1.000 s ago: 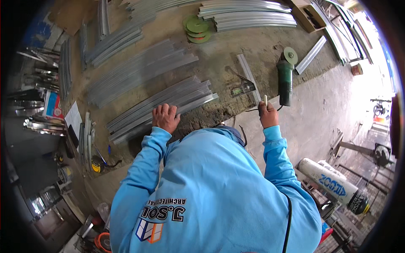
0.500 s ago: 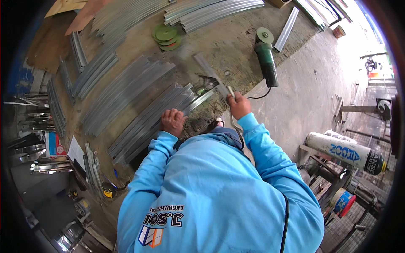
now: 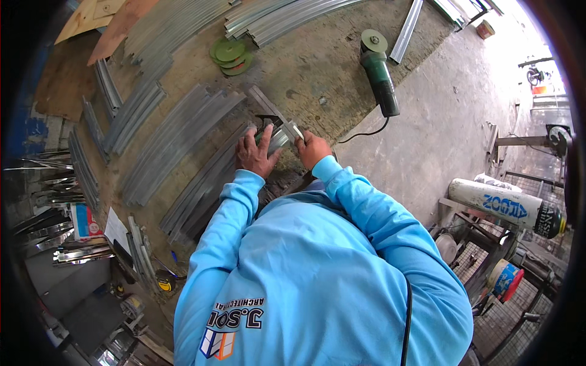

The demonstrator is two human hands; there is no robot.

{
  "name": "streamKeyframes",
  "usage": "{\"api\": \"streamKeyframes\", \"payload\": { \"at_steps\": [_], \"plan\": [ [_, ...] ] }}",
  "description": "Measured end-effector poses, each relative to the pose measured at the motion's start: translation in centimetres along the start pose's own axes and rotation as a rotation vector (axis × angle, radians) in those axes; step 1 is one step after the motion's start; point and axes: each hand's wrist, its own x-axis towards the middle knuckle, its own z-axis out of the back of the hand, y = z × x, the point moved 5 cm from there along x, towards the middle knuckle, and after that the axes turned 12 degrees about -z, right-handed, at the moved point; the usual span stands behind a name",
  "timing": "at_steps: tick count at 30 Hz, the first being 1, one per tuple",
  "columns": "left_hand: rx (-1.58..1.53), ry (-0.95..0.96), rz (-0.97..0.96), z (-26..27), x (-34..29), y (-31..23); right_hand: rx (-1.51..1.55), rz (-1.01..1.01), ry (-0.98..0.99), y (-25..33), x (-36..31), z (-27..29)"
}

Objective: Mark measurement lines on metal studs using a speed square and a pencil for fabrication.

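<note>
Just ahead of the fingers, a metal square (image 3: 262, 99) lies on or against the end of a bundle of grey metal strips (image 3: 204, 189); the hands hide which. Its long blade (image 3: 278, 111) runs slantwise, from a far end ahead of the left fingers back to a near end beside the right ones, so the right hand (image 3: 315, 150) is nearer that end and the left hand (image 3: 251, 157) nearer the dark head (image 3: 266, 117). The left fingers are spread and slightly bent, seeming to touch that head; whether they grip it cannot be told. The right fingers are curled closed on a short pale stick (image 3: 297, 130), right beside the blade. From the left fingers the strips stretch back leftward, their long axis crossing the blade's. On the counter (image 3: 311, 73), well ahead of the fingers, lie green discs (image 3: 229, 52); ahead and rightward of the right fingers lies a green grinder (image 3: 377, 73).
</note>
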Motion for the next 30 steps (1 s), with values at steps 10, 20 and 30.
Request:
{"api": "streamKeyframes", "payload": {
  "at_steps": [10, 20, 30],
  "plan": [
    [-0.061, -0.031, -0.008, -1.1, -0.5, 1.1, 0.191, 0.104, 0.265, -1.9, 0.0, -0.1],
    [-0.053, 0.051, -0.064, -1.2, -0.3, 0.9, 0.27, -0.16, 0.164, -5.5, 0.4, 1.8],
    [-0.009, 0.113, -0.078, -1.7, -0.2, 1.0, 0.515, 0.003, -0.172, -1.4, -1.4, 7.3]
  ]
}}
